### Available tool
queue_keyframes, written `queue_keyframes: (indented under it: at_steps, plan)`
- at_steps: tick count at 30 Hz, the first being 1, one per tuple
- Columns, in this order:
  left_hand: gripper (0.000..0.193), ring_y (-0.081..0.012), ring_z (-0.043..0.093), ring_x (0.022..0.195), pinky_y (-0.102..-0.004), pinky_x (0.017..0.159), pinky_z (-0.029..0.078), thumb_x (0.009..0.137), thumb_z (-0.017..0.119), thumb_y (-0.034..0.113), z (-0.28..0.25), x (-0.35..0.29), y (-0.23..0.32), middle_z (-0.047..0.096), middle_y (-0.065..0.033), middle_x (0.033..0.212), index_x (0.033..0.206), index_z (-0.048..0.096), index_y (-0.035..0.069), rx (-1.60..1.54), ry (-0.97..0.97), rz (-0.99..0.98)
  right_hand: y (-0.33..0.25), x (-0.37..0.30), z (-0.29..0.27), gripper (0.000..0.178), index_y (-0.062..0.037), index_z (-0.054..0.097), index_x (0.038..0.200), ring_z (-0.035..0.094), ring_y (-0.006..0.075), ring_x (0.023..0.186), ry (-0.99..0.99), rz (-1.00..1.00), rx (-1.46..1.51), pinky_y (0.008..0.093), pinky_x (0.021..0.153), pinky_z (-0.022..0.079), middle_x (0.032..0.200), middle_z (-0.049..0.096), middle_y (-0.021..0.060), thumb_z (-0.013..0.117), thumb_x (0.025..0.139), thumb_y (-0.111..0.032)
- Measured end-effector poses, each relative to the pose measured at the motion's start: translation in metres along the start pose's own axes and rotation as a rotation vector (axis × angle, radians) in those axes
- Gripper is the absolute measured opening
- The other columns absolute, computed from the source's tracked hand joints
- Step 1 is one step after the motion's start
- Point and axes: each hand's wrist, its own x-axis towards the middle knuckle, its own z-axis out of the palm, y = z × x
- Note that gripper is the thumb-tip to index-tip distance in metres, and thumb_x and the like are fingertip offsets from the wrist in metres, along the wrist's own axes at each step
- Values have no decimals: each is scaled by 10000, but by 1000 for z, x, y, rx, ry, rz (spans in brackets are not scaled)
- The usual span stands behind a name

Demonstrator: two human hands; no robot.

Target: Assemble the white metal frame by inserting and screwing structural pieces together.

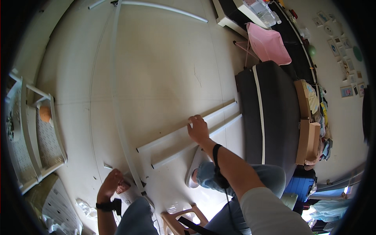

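Observation:
My right hand reaches forward with its fingers curled over a white tube that lies slantwise on the floor. A second white tube lies nearer me, roughly parallel, passing beneath my right wrist. My left hand is closed, low on the left beside my foot. A small silvery piece shows just beyond its fingers; whether they hold it is unclear. To the right of that hand, a long white tube runs away from me. Its far end meets a crosswise tube at a black connector.
A tan stool stands between my legs. On the left is a white rack with an orange ball-like thing. A dark sofa, cardboard boxes and a pink folding chair line the right. Clear plastic wrap lies lower left.

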Motion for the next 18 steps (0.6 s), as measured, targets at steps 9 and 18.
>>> queue_keyframes:
  at_steps: [9,18]
  plan:
    - [139,-135,517,573,-303,533,481,997,455,118,-35,-78,10,481,-28,671,880,489,50,94,236,-106,88,75,-31,264,-43,627,1081,647,339,1002,-51,341,-73,431,850,526,1048,663,177,659,901,-233]
    - [231,-126,521,718,-285,641,476,1021,530,280,-18,-152,-65,521,-11,839,1119,548,72,-150,471,-267,147,179,4,380,-65,578,1158,625,377,1006,5,443,-96,465,866,514,1128,597,193,635,929,-363]
